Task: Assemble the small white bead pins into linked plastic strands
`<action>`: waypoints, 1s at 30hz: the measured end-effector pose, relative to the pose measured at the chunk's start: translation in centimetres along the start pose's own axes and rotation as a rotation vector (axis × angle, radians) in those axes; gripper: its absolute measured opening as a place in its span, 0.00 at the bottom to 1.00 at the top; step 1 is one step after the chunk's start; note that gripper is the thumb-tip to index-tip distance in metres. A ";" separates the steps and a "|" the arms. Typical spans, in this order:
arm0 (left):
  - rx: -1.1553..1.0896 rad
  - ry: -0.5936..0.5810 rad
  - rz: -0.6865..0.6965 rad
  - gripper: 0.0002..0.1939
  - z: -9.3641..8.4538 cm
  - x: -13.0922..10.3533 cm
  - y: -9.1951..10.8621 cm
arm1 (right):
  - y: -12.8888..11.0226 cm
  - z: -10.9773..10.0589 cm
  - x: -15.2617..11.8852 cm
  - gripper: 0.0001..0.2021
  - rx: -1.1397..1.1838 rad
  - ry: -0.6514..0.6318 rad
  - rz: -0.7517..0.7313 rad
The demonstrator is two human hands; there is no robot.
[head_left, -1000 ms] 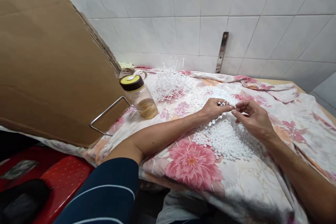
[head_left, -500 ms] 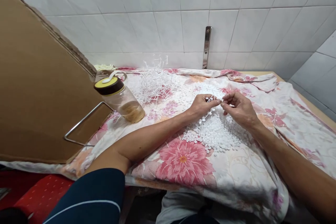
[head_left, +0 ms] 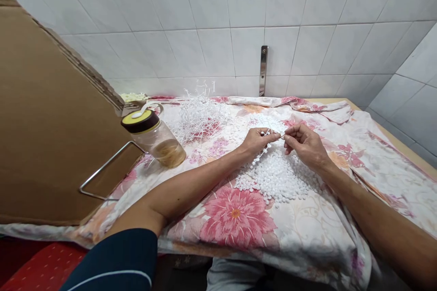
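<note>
In the head view, my left hand [head_left: 256,140] is closed around a thin white plastic sprue [head_left: 260,156] with small round beads along it. The beaded part hangs below my fingers. My right hand [head_left: 304,145] pinches at the sprue's far end, its thumb and forefinger close to my left fingertips. What exactly sits between those right fingertips is too small to make out. Beneath both hands spreads a heap of loose white beads [head_left: 282,176]. To the left and farther back lies a tangled pile of bare white sprues [head_left: 202,116].
A flowered cloth [head_left: 309,220] covers the table. On the left stands a clear bottle [head_left: 168,151] with a yellow and dark lid, beside a large cardboard sheet [head_left: 48,127] and a bent metal rod [head_left: 106,167]. A tiled wall [head_left: 211,50] with a metal bracket [head_left: 263,70] rises behind.
The camera view has tilted up slightly, so the table appears lower. My fingertips have drawn a little farther apart, still at the sprue's end.
</note>
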State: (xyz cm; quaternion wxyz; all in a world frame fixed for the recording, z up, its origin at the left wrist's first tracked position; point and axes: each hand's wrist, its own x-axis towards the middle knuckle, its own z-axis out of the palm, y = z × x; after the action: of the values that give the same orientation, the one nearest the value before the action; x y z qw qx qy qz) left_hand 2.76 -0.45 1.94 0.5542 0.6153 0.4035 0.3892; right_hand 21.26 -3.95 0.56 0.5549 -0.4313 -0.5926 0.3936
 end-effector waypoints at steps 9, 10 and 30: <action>-0.022 0.039 -0.005 0.26 0.1 -0.1 0.2 | -0.3 0.0 0.1 0.18 0.028 0.067 0.030; -0.026 0.042 -0.007 0.25 0.1 -0.1 0.2 | -0.3 0.0 0.1 0.17 0.020 0.068 0.031; -0.057 0.028 0.044 0.26 0.3 0.0 -0.2 | -0.3 -0.3 -0.4 0.20 -0.267 0.031 -0.058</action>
State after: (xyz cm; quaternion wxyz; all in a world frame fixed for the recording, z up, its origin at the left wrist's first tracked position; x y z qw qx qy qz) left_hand 3.02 -0.53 1.68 0.5571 0.6026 0.3863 0.4211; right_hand 21.51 -4.40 0.70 0.5128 -0.4902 -0.6432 0.2884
